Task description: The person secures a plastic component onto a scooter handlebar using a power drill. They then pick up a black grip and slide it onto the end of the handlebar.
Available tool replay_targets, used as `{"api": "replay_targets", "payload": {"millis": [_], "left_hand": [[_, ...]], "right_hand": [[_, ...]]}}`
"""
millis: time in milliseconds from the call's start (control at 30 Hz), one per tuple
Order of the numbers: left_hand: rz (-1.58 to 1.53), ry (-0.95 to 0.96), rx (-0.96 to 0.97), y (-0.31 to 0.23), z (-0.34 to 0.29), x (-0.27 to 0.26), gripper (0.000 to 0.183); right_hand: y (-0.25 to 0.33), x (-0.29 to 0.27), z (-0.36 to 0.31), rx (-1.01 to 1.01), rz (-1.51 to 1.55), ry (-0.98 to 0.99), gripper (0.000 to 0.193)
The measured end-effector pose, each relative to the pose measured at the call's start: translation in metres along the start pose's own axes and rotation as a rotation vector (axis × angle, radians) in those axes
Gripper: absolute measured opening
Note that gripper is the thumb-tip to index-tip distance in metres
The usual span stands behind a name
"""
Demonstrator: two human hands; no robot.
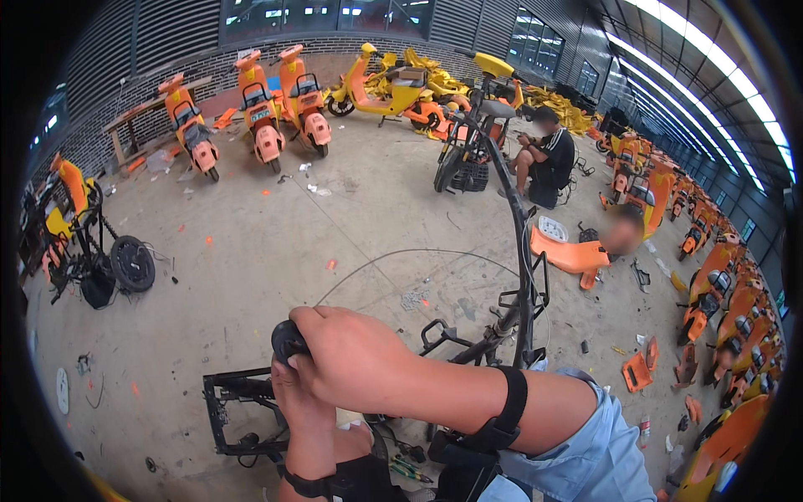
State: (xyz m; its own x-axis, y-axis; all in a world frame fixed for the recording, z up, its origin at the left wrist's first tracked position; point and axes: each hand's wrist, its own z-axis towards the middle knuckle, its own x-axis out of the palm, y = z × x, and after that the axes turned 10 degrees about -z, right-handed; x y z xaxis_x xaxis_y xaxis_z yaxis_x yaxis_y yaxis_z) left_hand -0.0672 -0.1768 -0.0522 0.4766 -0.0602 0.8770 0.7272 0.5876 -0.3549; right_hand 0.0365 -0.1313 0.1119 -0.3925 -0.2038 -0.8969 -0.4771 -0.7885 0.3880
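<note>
My right hand (355, 351) is closed around a black rounded part (288, 341), its fingers curled over the top. Under it, my left hand (299, 397) is closed against the same part, and the two hands touch. Most of the part is hidden by the fingers, so its kind cannot be told; it looks like the end of a handlebar grip. A thin dark cable (422, 250) arcs from near my right hand to the black stem (520, 251) of a stripped scooter. The black scooter frame (219, 418) lies below and left of my hands.
Pliers (410, 470) lie on the floor by the frame. A person (548, 159) squats ahead beside a stripped scooter (456, 159). Orange panels (573, 251) lie right of the stem. Orange scooters (261, 125) stand far left; rows of scooters (736, 301) line the right. A wheel (132, 263) stands left.
</note>
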Motion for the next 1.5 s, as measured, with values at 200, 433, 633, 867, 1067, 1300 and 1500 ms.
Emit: {"api": "replay_targets", "payload": {"millis": [200,433,633,867,1067,1300,1500], "left_hand": [[-0.193,-0.092,-0.153,0.004,-0.006,-0.009,0.069],[-0.139,-0.116,-0.175,0.005,-0.001,-0.004,0.064],[0.045,-0.022,-0.089,-0.007,0.0,-0.015,0.053],[0.145,0.008,-0.082,0.005,-0.004,0.007,0.052],[0.234,0.062,-0.216,0.014,-0.011,0.016,0.052],[0.156,0.033,-0.189,0.007,-0.011,0.016,0.051],[0.166,0.016,-0.215,0.006,-0.012,0.016,0.052]], "right_hand": [[0.0,0.009,-0.001,-0.007,-0.039,-0.058,0.034],[0.0,0.017,-0.002,0.049,0.017,-0.104,0.036],[-0.011,0.027,-0.015,0.054,0.089,-0.104,0.042],[-0.027,0.019,-0.04,0.046,0.078,-0.148,0.048],[-0.054,-0.002,-0.067,0.032,0.049,-0.109,0.05],[-0.05,-0.002,-0.059,0.017,0.073,-0.018,0.053],[-0.049,0.001,-0.056,0.149,0.26,0.053,0.053]]}}
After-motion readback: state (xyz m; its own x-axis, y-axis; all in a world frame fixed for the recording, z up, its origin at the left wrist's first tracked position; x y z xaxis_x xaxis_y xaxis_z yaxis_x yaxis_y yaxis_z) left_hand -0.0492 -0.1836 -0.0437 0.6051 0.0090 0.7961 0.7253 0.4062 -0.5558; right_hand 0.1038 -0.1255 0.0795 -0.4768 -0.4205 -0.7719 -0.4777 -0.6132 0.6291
